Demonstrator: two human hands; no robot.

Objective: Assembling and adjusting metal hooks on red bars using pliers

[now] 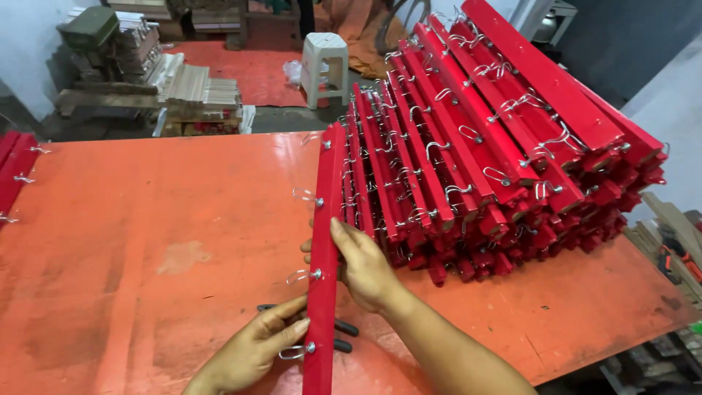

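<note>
Spreading wide under both hands: a big orange table point(146, 241). Leaning in a tall heap just past the right hand: a pile of red boards point(497, 153) with metal hooks. Standing on edge between the hands: one long red board point(325, 249), looking stiff and hard, probably light enough to lift, smooth on its painted sides. Best gripping on the flat sides, away from the pokey wire hooks point(301, 275). Wrapping around the board's middle: right hand point(362, 263). Pinching a hook near the low end: left hand point(252, 351). Hiding under the board: a dark tool point(344, 329).
</note>
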